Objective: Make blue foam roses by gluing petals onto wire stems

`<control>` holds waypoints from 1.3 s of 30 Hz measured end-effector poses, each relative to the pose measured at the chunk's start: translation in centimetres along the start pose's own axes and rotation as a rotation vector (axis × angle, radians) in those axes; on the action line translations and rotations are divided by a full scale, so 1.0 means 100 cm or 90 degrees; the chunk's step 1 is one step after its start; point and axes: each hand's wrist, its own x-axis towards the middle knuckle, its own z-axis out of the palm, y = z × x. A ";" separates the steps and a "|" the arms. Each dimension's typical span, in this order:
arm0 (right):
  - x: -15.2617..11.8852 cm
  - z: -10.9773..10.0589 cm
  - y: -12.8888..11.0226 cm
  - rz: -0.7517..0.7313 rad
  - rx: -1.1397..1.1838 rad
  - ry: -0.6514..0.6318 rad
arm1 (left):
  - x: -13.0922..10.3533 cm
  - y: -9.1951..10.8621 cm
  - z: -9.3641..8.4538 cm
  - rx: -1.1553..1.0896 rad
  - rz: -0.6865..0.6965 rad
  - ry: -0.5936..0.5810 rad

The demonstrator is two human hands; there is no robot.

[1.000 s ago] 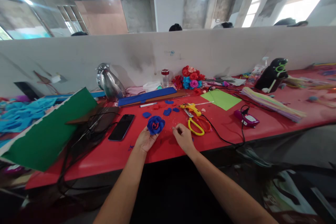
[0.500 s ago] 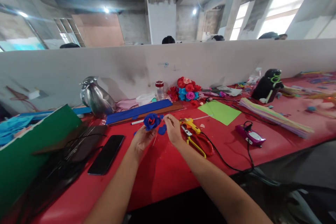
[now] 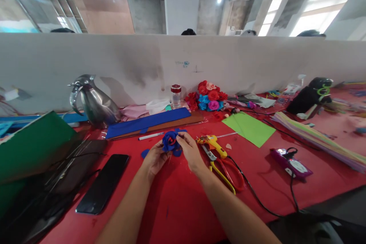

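A blue flower [image 3: 169,141] with some red at its centre is held over the red table [image 3: 171,206]. My left hand [image 3: 156,157] grips it from the left and below. On its right side, the closed fingers of my right hand [image 3: 188,148] touch the outer petals. Loose blue pieces [image 3: 145,153] lie beside and behind the flower. A white pen [image 3: 151,136] is just behind it. To the right of my right hand are a yellow glue gun [image 3: 215,145] and scissors [image 3: 221,171] with red and yellow handles.
A phone [image 3: 103,183] and a green board [image 3: 37,145] are at left. Behind stand a metal jug [image 3: 97,101], a jar [image 3: 176,97] and a flower bunch [image 3: 210,97]. Right are green paper [image 3: 250,127], a purple power strip [image 3: 291,164] and a black cable [image 3: 254,194].
My right hand has come in to the flower and now touches its right side. The view has shifted, with the tabletop appearing closer.
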 end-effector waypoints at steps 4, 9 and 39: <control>0.000 0.002 0.001 0.025 -0.001 0.022 | -0.002 0.001 0.005 -0.009 -0.013 0.008; -0.002 0.003 0.003 -0.007 -0.006 0.061 | -0.011 0.004 0.013 -0.014 0.009 0.032; 0.175 -0.070 -0.027 -0.138 -0.217 0.261 | 0.001 -0.008 -0.007 0.767 0.726 0.200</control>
